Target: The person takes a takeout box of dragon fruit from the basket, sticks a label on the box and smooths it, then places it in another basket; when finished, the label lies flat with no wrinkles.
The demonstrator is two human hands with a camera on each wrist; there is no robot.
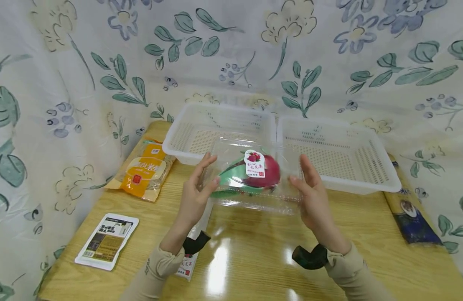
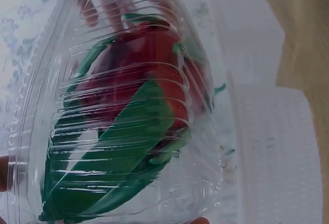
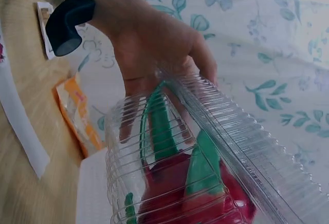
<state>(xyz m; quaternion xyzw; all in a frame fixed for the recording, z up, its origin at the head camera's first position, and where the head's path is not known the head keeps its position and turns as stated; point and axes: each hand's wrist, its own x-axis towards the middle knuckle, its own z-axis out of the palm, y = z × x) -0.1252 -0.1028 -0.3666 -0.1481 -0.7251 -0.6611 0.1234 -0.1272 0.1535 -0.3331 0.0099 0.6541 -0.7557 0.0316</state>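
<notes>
A clear plastic clamshell box (image 1: pixel 254 196) is lifted just above the wooden table (image 1: pixel 254 259), in front of two white baskets. Inside it lies a red dragon fruit (image 1: pixel 267 173) with green leaves and a white label. My left hand (image 1: pixel 199 186) grips the box's left end, thumb in front and fingers over the top. My right hand (image 1: pixel 308 186) holds the right end the same way. The left wrist view is filled by the ribbed box (image 2: pixel 128 106) with the fruit (image 2: pixel 149 64) inside. The right wrist view shows the left hand (image 3: pixel 149 44) wrapped round the far end of the box (image 3: pixel 231 147).
Two white perforated baskets (image 1: pixel 179 148) (image 1: pixel 385 179) stand side by side at the back. An orange packet (image 1: pixel 145 171) lies at the left, a white printed packet (image 1: pixel 107 240) near the front left, another (image 1: pixel 186 267) under my left wrist, a dark blue packet (image 1: pixel 413 215) at the right. Floral cloth surrounds the table.
</notes>
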